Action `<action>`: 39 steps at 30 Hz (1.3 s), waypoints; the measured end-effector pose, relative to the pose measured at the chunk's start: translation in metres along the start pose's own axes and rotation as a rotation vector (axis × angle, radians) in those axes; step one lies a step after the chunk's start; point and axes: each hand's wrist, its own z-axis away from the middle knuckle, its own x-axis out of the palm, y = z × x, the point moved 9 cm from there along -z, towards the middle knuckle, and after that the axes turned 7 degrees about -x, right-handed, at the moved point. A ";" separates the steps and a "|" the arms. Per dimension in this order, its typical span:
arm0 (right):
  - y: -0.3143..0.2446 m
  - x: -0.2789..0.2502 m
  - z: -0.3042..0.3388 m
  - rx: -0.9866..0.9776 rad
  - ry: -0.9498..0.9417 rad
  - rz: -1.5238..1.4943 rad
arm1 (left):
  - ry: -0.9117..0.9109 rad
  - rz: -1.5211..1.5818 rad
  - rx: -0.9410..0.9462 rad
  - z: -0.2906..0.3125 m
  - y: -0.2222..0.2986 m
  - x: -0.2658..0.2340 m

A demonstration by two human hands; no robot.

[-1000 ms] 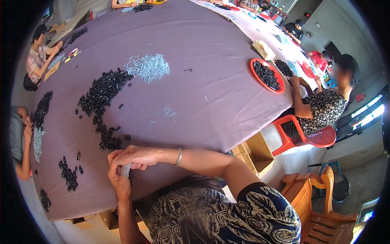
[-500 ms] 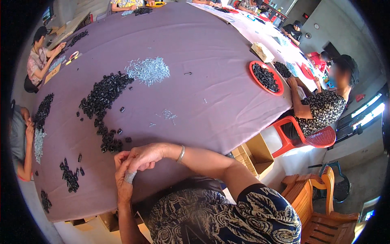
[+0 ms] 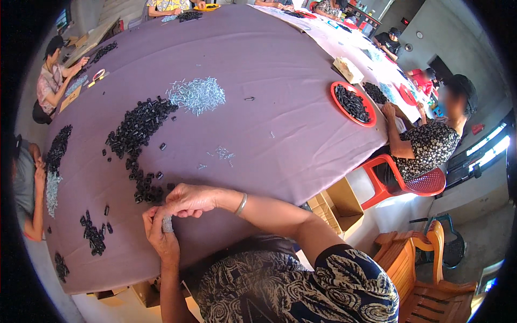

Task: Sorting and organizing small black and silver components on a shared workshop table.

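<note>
My left hand (image 3: 161,232) and my right hand (image 3: 188,199) meet at the fingertips over the near edge of the purple-clothed table (image 3: 242,145). Both have their fingers closed; whatever they pinch is hidden. Grey wrapping covers one left finger, and a metal bangle (image 3: 242,204) circles my right wrist. Just beyond the hands, a curved heap of small black plastic parts (image 3: 135,126) trails toward me. Its far end touches a pile of small silvery springs (image 3: 198,96). A smaller scatter of springs (image 3: 223,153) lies to the right of the heap.
Black finished-looking pieces form a small group (image 3: 95,237) at near left. A red bowl of black pieces (image 3: 353,102) and a tissue box (image 3: 348,70) stand at the right edge. Co-workers sit around; one occupies a red chair (image 3: 425,183). Cardboard boxes (image 3: 342,204) and a wooden chair (image 3: 425,269) are right.
Both hands have shifted slightly left and away from me, still together with fingers closed. The heaps on the table look the same.
</note>
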 end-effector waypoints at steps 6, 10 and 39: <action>-0.009 -0.003 0.000 -0.085 -0.010 0.023 | 0.018 -0.028 -0.052 -0.001 -0.005 0.001; -0.007 -0.004 -0.002 -0.098 -0.021 0.005 | 0.011 0.010 -0.069 -0.003 -0.008 -0.001; -0.033 -0.013 0.003 -0.453 0.263 0.472 | -0.051 0.120 -0.261 -0.004 -0.025 0.007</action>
